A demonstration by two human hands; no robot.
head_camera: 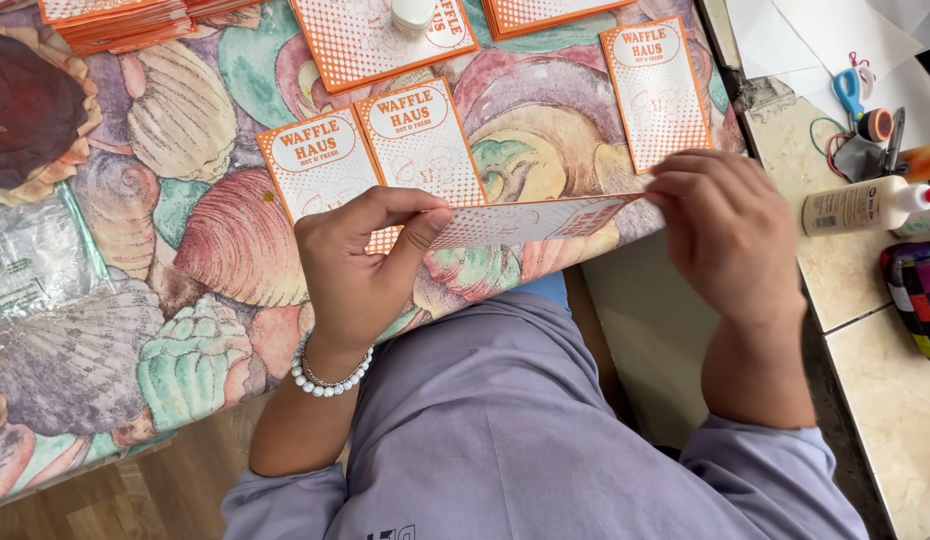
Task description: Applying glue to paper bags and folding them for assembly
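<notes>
Left hand: the left hand (360, 265) is pinching one end of an orange-and-white card (530, 220), thumb on the near face and fingers curled over the top edge; a white bead bracelet (327, 378) sits on that wrist.
Right hand: the right hand (720, 225) grips the card's other end, fingers folded down over it.
Card: held flat and edge-on between both hands, just above the near edge of the worktop (185, 260), over the lap.
Worktop: covered in a cloth printed with big seashells in pink, green and purple.
On the cloth: two more cards (380, 150) lie side by side just beyond the held card, another single card (655, 90) beyond the right hand, and orange-edged stacks (115, 20) sit along the far edge.
Counter: to the right of the held card runs a pale tiled counter (865, 300), carrying a glue bottle (865, 205) on its side, blue-handled scissors (850, 90) and white paper sheets (815, 40).
Floor: wood boards (115, 500) show below the worktop's near left corner.
Clothing: a lilac sweatshirt (505, 430) fills the foreground.
</notes>
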